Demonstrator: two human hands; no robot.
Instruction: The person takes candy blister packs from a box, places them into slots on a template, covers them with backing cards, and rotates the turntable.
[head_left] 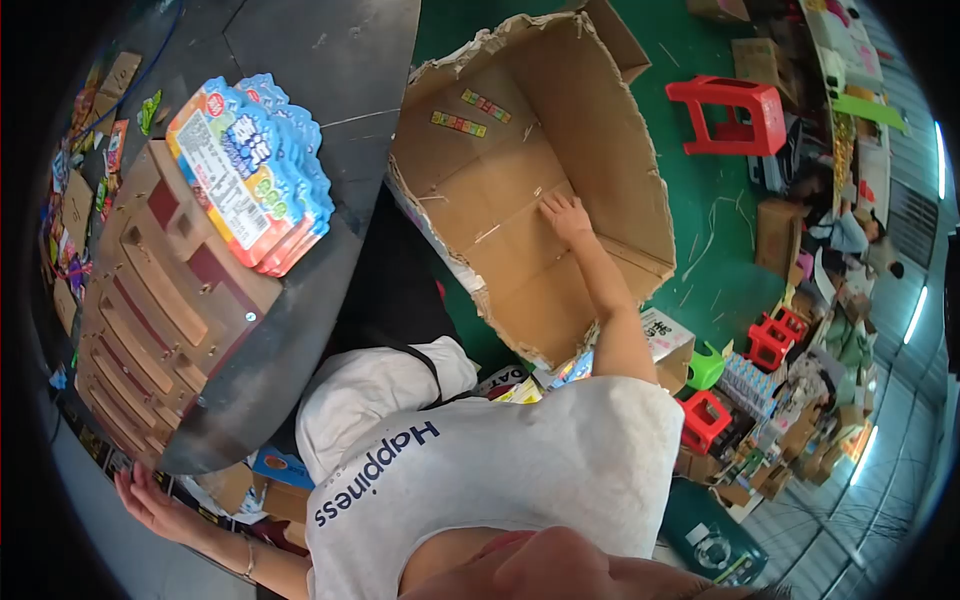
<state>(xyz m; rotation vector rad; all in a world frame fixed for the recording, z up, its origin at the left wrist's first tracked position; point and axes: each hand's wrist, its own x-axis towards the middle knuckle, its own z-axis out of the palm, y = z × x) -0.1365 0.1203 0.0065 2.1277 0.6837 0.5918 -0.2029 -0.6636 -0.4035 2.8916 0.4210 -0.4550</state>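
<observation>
My right hand [568, 217] reaches down into a large, torn-edged cardboard box [490, 190], its fingers stretched out near the inner wall with nothing visible in them. Two small colourful strips, one of them a strip [458, 124] of several squares, lie at the far end inside the box. At lower left, my left hand [150, 500] is beside the near end of a brown slotted board [160, 310], fingers apart and holding nothing. A stack of blue and red scalloped-edge printed cards [250, 170] rests on the far end of that board.
The board lies on a dark table [350, 60] with a curved-looking edge. Colourful packets [75, 240] are heaped at far left. Red stools [730, 115] and a green stool [706, 367] stand on the green floor at right. Another person [845, 232] is among cartons farther off.
</observation>
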